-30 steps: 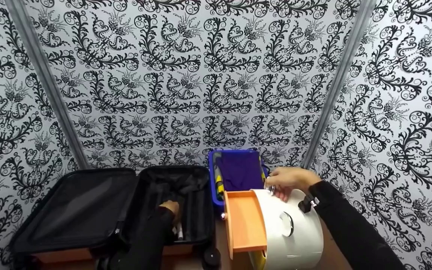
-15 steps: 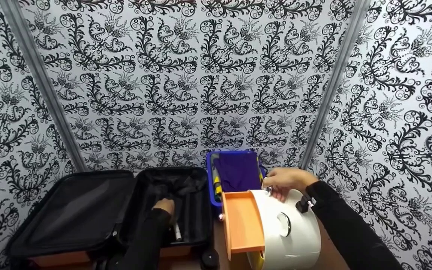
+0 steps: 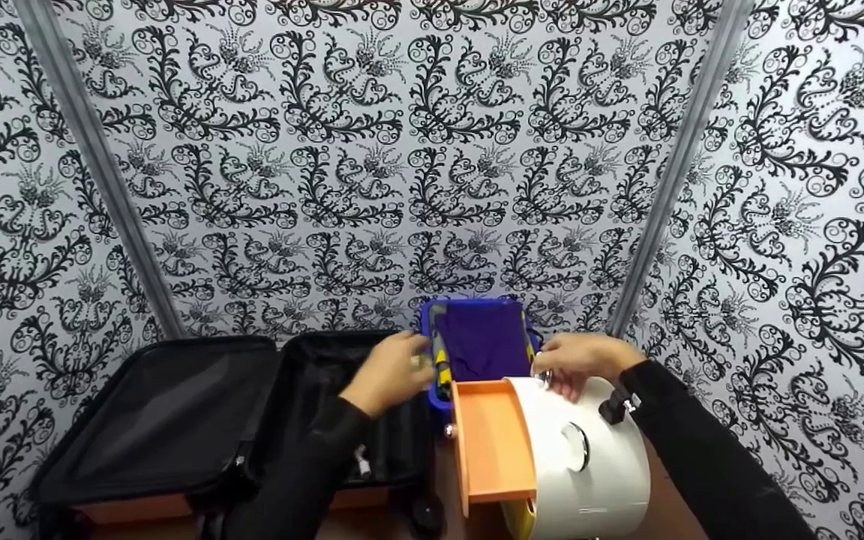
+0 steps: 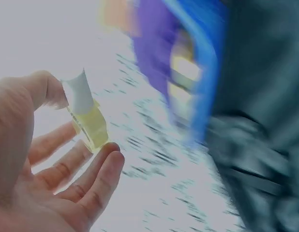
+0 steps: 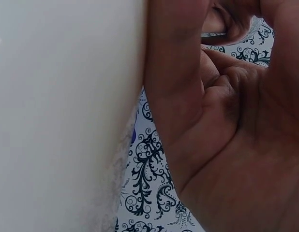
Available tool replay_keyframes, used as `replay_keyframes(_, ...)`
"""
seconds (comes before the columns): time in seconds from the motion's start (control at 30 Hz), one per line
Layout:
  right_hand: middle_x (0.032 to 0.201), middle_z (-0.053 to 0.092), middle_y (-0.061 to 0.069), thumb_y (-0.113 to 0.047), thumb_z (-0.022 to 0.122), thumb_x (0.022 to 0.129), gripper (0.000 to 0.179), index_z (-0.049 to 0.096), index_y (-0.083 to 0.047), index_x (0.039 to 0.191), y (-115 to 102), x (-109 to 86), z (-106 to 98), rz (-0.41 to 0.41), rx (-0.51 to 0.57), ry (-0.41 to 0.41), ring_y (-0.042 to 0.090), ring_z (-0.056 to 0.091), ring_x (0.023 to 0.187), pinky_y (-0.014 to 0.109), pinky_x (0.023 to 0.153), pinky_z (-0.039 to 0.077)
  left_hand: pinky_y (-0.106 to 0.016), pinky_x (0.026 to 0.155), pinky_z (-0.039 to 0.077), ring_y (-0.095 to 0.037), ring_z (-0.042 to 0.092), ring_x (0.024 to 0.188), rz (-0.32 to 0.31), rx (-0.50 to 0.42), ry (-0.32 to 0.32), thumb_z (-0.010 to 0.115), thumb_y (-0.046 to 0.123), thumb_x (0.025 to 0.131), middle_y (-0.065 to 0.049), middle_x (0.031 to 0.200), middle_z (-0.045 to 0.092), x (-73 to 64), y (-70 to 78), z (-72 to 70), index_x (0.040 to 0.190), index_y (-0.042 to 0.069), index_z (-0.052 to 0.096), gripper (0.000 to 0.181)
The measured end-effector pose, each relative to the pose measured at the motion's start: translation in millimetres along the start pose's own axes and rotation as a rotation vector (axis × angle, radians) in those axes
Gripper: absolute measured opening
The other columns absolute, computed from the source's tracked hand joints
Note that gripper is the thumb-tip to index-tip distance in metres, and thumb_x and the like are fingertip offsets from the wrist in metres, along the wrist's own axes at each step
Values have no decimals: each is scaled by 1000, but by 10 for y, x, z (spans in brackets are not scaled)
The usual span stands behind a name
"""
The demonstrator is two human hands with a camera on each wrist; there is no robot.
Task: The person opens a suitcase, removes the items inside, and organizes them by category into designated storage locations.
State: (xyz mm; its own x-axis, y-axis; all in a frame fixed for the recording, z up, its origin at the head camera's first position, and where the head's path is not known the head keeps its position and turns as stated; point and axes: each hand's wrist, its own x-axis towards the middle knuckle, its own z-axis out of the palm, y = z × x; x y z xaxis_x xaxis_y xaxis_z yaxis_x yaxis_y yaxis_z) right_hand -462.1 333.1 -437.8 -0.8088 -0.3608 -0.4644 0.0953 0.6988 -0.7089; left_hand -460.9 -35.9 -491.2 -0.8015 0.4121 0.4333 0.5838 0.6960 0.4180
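Note:
My left hand (image 3: 391,375) is raised over the right half of the open black suitcase (image 3: 154,420). Its thumb and fingers pinch a small yellow bottle with a white cap (image 4: 89,113), seen clearly only in the left wrist view. My right hand (image 3: 578,358) grips a silvery fitting (image 3: 544,377) at the top edge of a rounded white drawer unit (image 3: 604,480); the fingers are curled and partly hide it. From the unit's left side an orange drawer (image 3: 496,442) sticks out, showing a bare inside.
Behind the drawer unit stands a blue bin (image 3: 428,307) with dark purple cloth (image 3: 481,337) and yellow-and-grey items. A small white object (image 3: 362,461) lies inside the suitcase. Patterned walls (image 3: 402,187) enclose the back and sides.
My left hand has risen out of the suitcase and moved up and right toward the blue bin, carrying the small bottle. My right hand stays at the drawer unit.

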Motion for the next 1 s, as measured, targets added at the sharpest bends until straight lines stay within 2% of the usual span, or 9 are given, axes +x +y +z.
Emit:
replay_keyframes(0.1,80,73,6,-35,70,106,33,73,-2,109,-8,-8,-4,7,8,10,14,65,59,29,57,62,-38,91,63,-21,71,101,92,-20,-36,78,22,91,-4,113,76,0,450,-58,120,11,80,31)
replay_keyframes(0.17,80,73,6,-35,72,105,33,74,-2,109,-12,-5,-6,15,12,11,14,65,59,29,57,62,-32,86,61,-16,68,95,162,2,-103,76,19,91,0,105,76,-11,694,-55,109,12,82,20)
replay_keyframes(0.27,78,73,5,-35,72,104,32,74,-3,106,-19,4,-6,12,-5,7,12,65,57,28,56,61,-25,76,56,-11,63,85,248,67,-231,77,18,90,5,92,73,-39,959,26,92,16,78,4)
replay_keyframes(0.33,77,73,4,-34,72,103,31,75,-4,103,-18,10,-7,14,-13,6,12,65,56,27,55,61,-24,70,52,-10,60,81,269,120,-299,79,20,88,6,87,70,-64,1064,119,85,17,74,6)
replay_keyframes(0.43,76,72,3,-32,69,103,29,76,-4,100,-15,17,-5,10,-30,5,11,64,54,26,54,59,-29,68,54,-13,64,79,276,210,-325,83,24,83,4,87,70,-92,1145,281,83,17,73,12)
replay_keyframes(0.63,77,73,4,-33,69,104,30,76,-3,101,-5,20,11,8,-32,15,12,64,55,26,53,59,-37,68,60,-23,73,79,281,341,-288,85,19,80,-4,82,76,-125,1174,525,76,13,74,13)
replay_keyframes(0.83,77,74,6,-35,70,104,32,76,-3,103,7,12,18,3,-34,25,12,64,54,27,53,59,-38,58,60,-22,75,73,254,457,-256,84,20,82,-4,80,77,-145,1236,608,77,15,75,11)
replay_keyframes(1.0,79,74,6,-36,71,104,33,75,-3,105,-1,4,1,8,-26,28,12,65,55,27,54,59,-38,73,56,-20,72,76,261,537,-208,82,32,91,-1,83,78,-127,1225,587,83,19,79,16)
